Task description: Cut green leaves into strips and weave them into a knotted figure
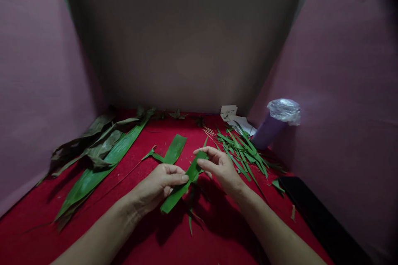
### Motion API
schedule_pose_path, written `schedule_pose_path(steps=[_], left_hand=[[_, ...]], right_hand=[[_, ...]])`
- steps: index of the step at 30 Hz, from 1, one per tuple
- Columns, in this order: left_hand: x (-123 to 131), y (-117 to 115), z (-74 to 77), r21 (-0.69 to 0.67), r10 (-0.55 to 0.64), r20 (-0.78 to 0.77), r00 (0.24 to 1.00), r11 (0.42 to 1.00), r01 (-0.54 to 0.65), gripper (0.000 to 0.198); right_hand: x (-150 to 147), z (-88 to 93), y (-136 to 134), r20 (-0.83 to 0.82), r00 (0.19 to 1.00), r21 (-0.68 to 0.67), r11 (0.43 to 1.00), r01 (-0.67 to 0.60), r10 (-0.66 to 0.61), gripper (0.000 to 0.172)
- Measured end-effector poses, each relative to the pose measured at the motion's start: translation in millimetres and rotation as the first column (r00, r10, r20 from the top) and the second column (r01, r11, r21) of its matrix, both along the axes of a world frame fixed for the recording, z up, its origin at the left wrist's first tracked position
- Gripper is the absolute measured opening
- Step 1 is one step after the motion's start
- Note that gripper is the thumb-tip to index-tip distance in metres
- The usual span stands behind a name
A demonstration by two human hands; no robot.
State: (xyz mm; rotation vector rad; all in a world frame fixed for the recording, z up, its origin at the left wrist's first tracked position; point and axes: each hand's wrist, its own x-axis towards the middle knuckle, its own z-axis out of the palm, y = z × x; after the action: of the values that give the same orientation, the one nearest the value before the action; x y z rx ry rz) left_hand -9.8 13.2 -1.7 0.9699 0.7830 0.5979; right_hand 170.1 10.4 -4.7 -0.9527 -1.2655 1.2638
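Observation:
A broad green leaf strip [179, 190] is held over the red cloth [130, 232] between both hands. My left hand [160, 184] pinches its middle with thumb and fingers closed. My right hand [219, 165] pinches the strip's upper end, fingers curled on it. Another green leaf strip [174, 149] lies flat just behind my hands.
A heap of long green and dried leaves [96, 153] lies at the left. Several thin cut leaf slivers [242, 151] are piled at the right, beside a purple cup [269, 130] covered with plastic film. White paper slips [230, 112] sit at the back. A black object [311, 207] lies at the right edge.

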Motion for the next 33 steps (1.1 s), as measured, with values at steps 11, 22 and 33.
schedule_pose_path(steps=[11, 22, 33], left_hand=[[1.3, 3.9, 4.5, -0.273, 0.167, 0.188, 0.968, 0.956, -0.112, 0.003], [0.6, 4.1, -0.1, -0.183, 0.144, 0.133, 0.980, 0.976, -0.119, 0.005], [0.3, 3.5, -0.2, -0.159, 0.133, 0.122, 0.984, 0.981, -0.113, 0.005]], right_hand=[[-13.5, -10.1, -5.0, 0.093, 0.995, -0.007, 1.000, -0.026, 0.027, 0.034], [-16.4, -6.3, -8.3, 0.127, 0.992, -0.002, 1.000, 0.006, -0.006, 0.031], [-16.2, -6.5, -8.3, 0.116, 0.993, -0.021, 1.000, 0.011, -0.008, 0.030]])
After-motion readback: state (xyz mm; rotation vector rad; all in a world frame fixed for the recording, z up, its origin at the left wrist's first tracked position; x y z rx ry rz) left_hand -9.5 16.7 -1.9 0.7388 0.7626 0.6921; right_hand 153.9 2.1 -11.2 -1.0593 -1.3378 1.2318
